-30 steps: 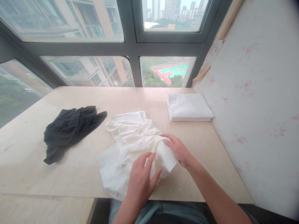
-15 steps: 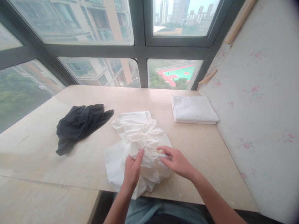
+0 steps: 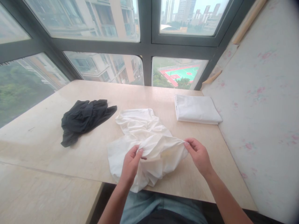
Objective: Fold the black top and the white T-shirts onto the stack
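Clock taken about the white cloth; 12 toward the windows, 6 at the wearer.

Crumpled white cloth [image 3: 161, 151]: mid-tabletop, directly before the person; folds bunched at centre, a flatter flap at 8 o'clock. Garment type cannot be settled.

Left hand [image 3: 130, 165], from 8 o'clock: thumb and fingers clamped on the cloth near its centre. Right hand [image 3: 199, 157], at 3 o'clock: fingertips pinched on an outlying point of the same cloth. Between the two grips the fabric forms a raised ridge, nearly straight along its top; below it hang loose folds.

Step judged in hand: spreading the fabric between two pinches. Best done with even, light tension and grips near the very edge, so that folds open rather than bunch; the left grip probably wants less fabric gathered in it.

Edges: front edge of the tabletop [image 3: 205, 133] runs along 6 o'clock; the cloth's near end reaches it, perhaps slightly over, so a downward pull may drag it off. A black garment [image 3: 85, 118] lies rumpled at 10 o'clock, apart. A folded white stack [image 3: 197, 109] sits between 1 and 2, near the floral-papered wall [image 3: 263, 130]. The right hand has room toward 3 before that wall; wider room lies toward 9.
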`<state>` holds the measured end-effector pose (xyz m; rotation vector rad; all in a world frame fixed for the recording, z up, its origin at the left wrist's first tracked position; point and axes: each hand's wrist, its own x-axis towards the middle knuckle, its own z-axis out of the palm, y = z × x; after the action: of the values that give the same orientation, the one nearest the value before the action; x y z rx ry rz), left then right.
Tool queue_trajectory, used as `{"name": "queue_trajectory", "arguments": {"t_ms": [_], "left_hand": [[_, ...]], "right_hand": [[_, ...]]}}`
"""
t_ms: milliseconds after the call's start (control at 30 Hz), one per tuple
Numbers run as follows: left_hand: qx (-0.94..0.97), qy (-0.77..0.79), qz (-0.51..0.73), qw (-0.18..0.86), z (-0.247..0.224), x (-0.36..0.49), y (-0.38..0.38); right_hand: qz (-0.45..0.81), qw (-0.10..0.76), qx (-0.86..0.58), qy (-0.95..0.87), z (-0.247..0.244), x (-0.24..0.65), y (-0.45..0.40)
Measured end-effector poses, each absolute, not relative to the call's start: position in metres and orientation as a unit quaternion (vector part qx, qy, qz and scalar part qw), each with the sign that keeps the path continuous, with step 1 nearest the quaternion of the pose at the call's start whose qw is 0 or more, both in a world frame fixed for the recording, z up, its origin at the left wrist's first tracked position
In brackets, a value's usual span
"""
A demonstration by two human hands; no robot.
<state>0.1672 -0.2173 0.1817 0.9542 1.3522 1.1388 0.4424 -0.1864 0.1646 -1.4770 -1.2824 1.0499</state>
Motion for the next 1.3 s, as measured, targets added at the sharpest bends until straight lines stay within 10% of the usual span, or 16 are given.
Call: {"name": "queue_trajectory", "arguments": {"t_ms": [200, 433, 567, 867, 1300], "left_hand": [[0.634, 0.382, 0.322, 0.59, 0.201, 0.197, -0.237], [0.598, 0.642, 0.386, 0.283, 0.162, 0.139, -0.209], [0.553, 0.702, 0.349, 0.283, 0.143, 0.109, -0.212], [0.656, 0.671, 0.311, 0.152, 0.152, 0.146, -0.244], [0.685, 0.677, 0.214, 0.161, 0.153, 0.19, -0.226]], "right_hand": [[0.261, 0.448, -0.692, -0.503, 0.136, 0.487, -0.179], [0.207, 0.438, -0.647, -0.589, 0.144, 0.453, -0.189], [0.197, 0.423, -0.508, -0.724, 0.159, 0.391, -0.192], [0.205, 0.205, -0.409, -0.865, 0.15, 0.283, -0.145], [0.195, 0.389, -0.543, -0.719, 0.192, 0.413, -0.136]]}}
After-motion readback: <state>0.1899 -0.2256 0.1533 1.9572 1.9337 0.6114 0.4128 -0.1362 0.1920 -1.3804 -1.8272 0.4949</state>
